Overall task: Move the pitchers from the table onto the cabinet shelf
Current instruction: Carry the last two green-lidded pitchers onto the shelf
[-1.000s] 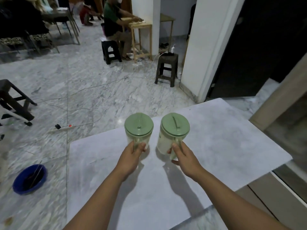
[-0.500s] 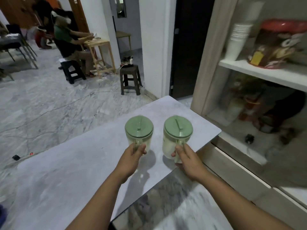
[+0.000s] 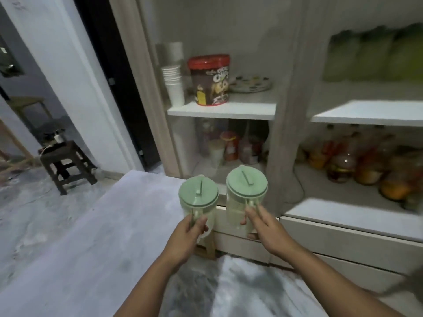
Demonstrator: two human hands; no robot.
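Observation:
Two clear pitchers with pale green lids are held up in the air past the corner of the grey table (image 3: pixel 96 236). My left hand (image 3: pixel 186 234) grips the handle of the left pitcher (image 3: pixel 198 197). My right hand (image 3: pixel 263 227) grips the handle of the right pitcher (image 3: pixel 246 191). Both pitchers are upright, side by side, in front of the open cabinet. The cabinet's upper left shelf (image 3: pixel 222 109) is above them and its lower shelf (image 3: pixel 343 202) lies just behind them.
The upper left shelf holds stacked white cups (image 3: pixel 174 85), a red-lidded cereal tub (image 3: pixel 209 80) and a plate (image 3: pixel 251 84). Several jars and bottles (image 3: pixel 348 163) crowd the lower shelf. A dark stool (image 3: pixel 66 165) stands on the marble floor at the left.
The view has swung right from the table toward the cabinet. Both pitchers, carried in my hands, have left the table top and now hang in front of the shelves.

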